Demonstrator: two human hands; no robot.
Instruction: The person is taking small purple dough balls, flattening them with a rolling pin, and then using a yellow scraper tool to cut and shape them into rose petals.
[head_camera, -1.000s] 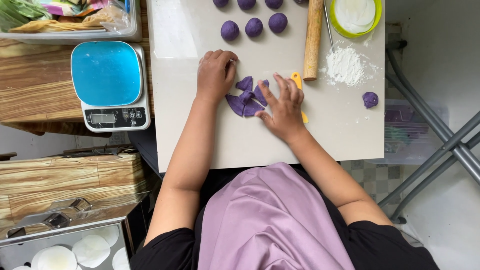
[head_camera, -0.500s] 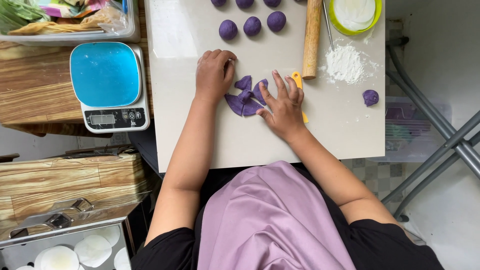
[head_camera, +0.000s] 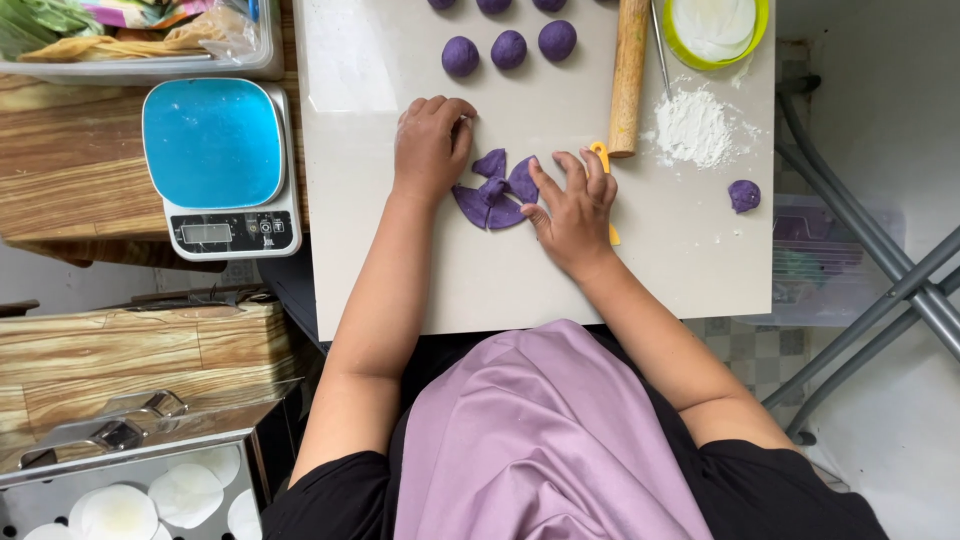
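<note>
Flat purple dough pieces (head_camera: 493, 195) lie cut into wedges on a pale work board (head_camera: 400, 260). My left hand (head_camera: 430, 145) rests just left of them, fingers curled, nothing seen in it. My right hand (head_camera: 572, 205) lies over a yellow cutter (head_camera: 599, 152) with fingers spread, fingertips touching the right-hand dough wedge. Several purple dough balls (head_camera: 508, 48) sit in a row farther up the board.
A wooden rolling pin (head_camera: 630, 75) lies upright on the board beside a flour pile (head_camera: 692, 125) and a green-rimmed bowl (head_camera: 716, 30). One small dough lump (head_camera: 744, 195) sits right. A blue kitchen scale (head_camera: 217, 165) stands left; a steamer tray with white papers (head_camera: 120, 505) lower left.
My right hand's fingers have shifted slightly on the dough wedges; the left hand stays beside them.
</note>
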